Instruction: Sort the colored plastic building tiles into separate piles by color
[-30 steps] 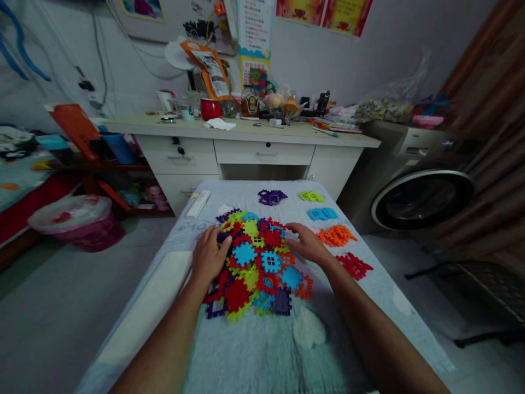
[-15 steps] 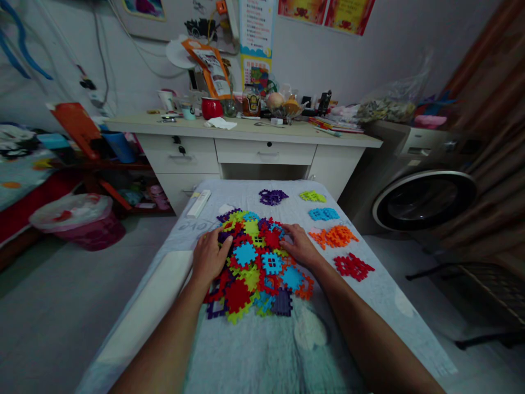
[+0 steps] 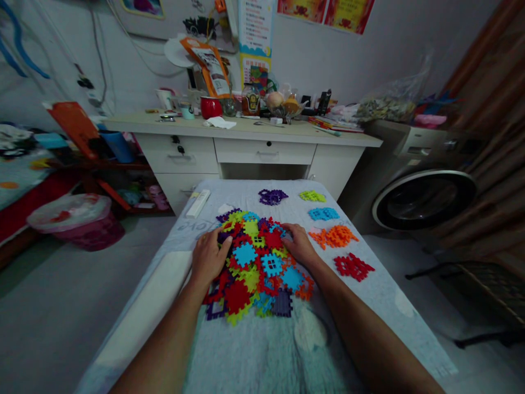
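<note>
A heap of flat, notched plastic tiles (image 3: 256, 262) in red, blue, yellow-green, orange and purple lies in the middle of a cloth-covered table (image 3: 262, 339). My left hand (image 3: 209, 257) rests flat on the heap's left edge, fingers stretched out. My right hand (image 3: 299, 246) lies on the heap's right upper edge, fingers curled over the tiles. To the right lie sorted groups: purple tiles (image 3: 273, 196), yellow-green tiles (image 3: 311, 195), blue tiles (image 3: 323, 213), orange tiles (image 3: 334, 236) and red tiles (image 3: 353, 266).
A white box (image 3: 199, 203) lies at the table's far left. Beyond stands a cluttered white desk (image 3: 246, 142) with drawers. A washing machine (image 3: 422, 191) is at the right, a pink lined bin (image 3: 74, 221) at the left on the floor.
My right hand has slid left from beside the orange group onto the heap's right edge. The left hand has stayed put.
</note>
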`<state>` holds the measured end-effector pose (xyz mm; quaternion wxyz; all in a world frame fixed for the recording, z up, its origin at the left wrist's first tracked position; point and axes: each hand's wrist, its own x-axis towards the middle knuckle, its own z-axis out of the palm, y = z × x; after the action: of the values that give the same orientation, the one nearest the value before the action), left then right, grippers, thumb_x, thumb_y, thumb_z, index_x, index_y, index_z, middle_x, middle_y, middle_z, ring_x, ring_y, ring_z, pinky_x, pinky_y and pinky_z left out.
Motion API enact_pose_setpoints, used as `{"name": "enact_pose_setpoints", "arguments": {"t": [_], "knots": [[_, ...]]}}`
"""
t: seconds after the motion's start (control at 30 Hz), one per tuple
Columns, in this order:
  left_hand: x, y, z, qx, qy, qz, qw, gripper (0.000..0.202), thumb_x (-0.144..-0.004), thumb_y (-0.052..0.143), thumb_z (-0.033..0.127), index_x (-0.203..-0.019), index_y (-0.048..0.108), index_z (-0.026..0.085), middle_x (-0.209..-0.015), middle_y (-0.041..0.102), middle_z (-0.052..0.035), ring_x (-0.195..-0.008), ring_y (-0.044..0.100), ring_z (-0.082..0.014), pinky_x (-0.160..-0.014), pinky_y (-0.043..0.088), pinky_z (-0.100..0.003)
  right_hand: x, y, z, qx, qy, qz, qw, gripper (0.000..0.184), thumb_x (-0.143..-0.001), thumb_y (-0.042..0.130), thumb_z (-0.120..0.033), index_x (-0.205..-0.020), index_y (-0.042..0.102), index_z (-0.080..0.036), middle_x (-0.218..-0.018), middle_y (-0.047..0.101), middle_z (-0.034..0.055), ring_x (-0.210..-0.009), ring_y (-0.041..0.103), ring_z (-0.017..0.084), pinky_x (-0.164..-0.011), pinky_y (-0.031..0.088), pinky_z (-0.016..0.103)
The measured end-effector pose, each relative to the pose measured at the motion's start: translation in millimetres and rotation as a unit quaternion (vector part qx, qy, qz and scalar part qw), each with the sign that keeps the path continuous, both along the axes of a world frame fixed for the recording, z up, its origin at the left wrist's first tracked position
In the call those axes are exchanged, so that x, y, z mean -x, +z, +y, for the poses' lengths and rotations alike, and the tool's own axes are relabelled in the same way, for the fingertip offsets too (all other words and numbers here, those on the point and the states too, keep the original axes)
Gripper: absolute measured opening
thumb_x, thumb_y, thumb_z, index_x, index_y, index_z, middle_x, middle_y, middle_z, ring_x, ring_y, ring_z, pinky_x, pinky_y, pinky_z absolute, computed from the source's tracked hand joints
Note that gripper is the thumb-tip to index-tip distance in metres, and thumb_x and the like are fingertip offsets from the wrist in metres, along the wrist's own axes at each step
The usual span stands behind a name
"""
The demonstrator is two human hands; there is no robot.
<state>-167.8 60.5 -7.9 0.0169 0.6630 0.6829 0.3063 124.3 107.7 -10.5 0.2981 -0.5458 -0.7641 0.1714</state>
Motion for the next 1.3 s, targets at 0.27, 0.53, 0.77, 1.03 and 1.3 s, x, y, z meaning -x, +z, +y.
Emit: {"name": "enact_pose_setpoints", "arguments": {"t": [0.27,0.53,0.77,1.03,1.3], "knots": [[1,-2.7,2,-0.003,-0.004,-0.004,1.0,0.051,-0.094,0.036,0.053,-0.126,0.055,0.017,-0.12,0.065,-0.0127,-0.115,0.056,-0.0284,-0.103,0.042,-0.045,-1,0.0,-1,-0.025,-0.029,0.057,0.998,0.04,-0.074,0.068,-0.021,-0.114,0.063,-0.02,-0.097,0.059,0.0048,-0.093,0.057,0.021,-0.089,0.045,0.037],[2,-2.1,1,-0.001,-0.004,-0.006,1.0,0.051,-0.094,0.037,0.053,-0.125,0.055,0.016,-0.118,0.065,-0.0126,-0.114,0.056,-0.0291,-0.103,0.042,-0.045,-6,11.6,-7,-0.084,-0.079,0.027,0.993,0.038,-0.076,0.061,-0.021,-0.113,0.064,-0.019,-0.098,0.058,0.0077,-0.098,0.055,0.024,-0.092,0.045,0.038],[0,-1.0,1,-0.002,-0.004,-0.009,1.0,0.05,-0.093,0.038,0.051,-0.125,0.056,0.016,-0.119,0.065,-0.0134,-0.115,0.056,-0.029,-0.102,0.042,-0.046,-40,40.1,24,-0.039,-0.19,-0.12,0.974,0.042,-0.08,0.059,-0.026,-0.122,0.064,-0.018,-0.111,0.061,0.0118,-0.106,0.054,0.028,-0.092,0.041,0.04],[0,0.3,1,0.007,-0.002,-0.007,1.0,0.05,-0.094,0.038,0.051,-0.126,0.055,0.016,-0.121,0.065,-0.0132,-0.116,0.055,-0.0293,-0.103,0.042,-0.046,-67,57.3,60,0.041,-0.263,-0.266,0.927,0.041,-0.086,0.057,-0.03,-0.125,0.064,-0.02,-0.121,0.06,0.0149,-0.112,0.053,0.032,-0.09,0.04,0.042],[-1,1.6,0,0.015,0.0,-0.005,1.0,0.052,-0.094,0.037,0.051,-0.127,0.054,0.015,-0.121,0.064,-0.0135,-0.116,0.055,-0.0295,-0.103,0.041,-0.046,-68,51.2,60,0.023,-0.299,-0.243,0.923,0.038,-0.086,0.061,-0.032,-0.121,0.065,-0.017,-0.12,0.062,0.0184,-0.113,0.052,0.034,-0.091,0.041,0.046]]}}
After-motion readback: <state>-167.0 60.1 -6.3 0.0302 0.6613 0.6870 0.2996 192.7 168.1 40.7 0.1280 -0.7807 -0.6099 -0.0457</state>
